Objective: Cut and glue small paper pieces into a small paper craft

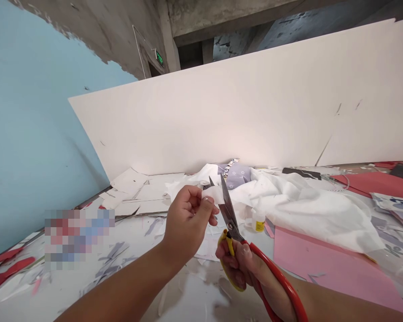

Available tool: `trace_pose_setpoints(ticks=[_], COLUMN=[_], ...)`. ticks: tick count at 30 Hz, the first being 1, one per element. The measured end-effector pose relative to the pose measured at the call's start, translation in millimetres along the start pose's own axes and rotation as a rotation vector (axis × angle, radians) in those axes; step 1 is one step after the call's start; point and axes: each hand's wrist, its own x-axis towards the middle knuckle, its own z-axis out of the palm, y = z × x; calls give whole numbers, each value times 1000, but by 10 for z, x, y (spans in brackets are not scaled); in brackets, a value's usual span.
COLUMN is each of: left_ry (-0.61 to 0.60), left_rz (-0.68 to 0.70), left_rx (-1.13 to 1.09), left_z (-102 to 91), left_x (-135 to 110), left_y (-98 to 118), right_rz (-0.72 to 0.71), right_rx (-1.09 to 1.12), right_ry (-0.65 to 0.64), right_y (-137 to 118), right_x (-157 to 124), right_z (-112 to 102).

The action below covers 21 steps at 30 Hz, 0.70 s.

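Between the thumb and fingers of my left hand [190, 219] is a small white piece [216, 194], paper or cloth, I cannot tell which. My right hand [251, 264] grips a pair of scissors [233, 228] with one red and one yellow handle. Their blades are parted and point up and away from me, close around the right end of the white piece. Just right of the blades stands a small white bottle [258, 221] with a yellow label. Behind the hands lies a bundle of lavender fabric [237, 175] with a flower print.
White cloth [309, 214] is heaped to the right, beside a pink sheet [322, 264] and a red sheet [376, 184]. White cardboard pieces [147, 192] lie back left. Scraps litter the table [181, 290]. A tall white board [221, 120] closes off the back.
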Motion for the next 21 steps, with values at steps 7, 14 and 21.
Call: trace_pose_setpoints(ticks=[7, 14, 21], left_ry=[-20, -190, -210], left_rz=[-69, -164, -184], left_rx=[-23, -50, 86], left_z=[-27, -57, -74], left_x=[32, 91, 83], left_y=[22, -11, 54], right_rz=[20, 30, 45], right_rx=[-55, -21, -127], right_ry=[-43, 7, -9], right_y=[-63, -2, -25], right_x=[-15, 12, -2], right_z=[-37, -25, -30])
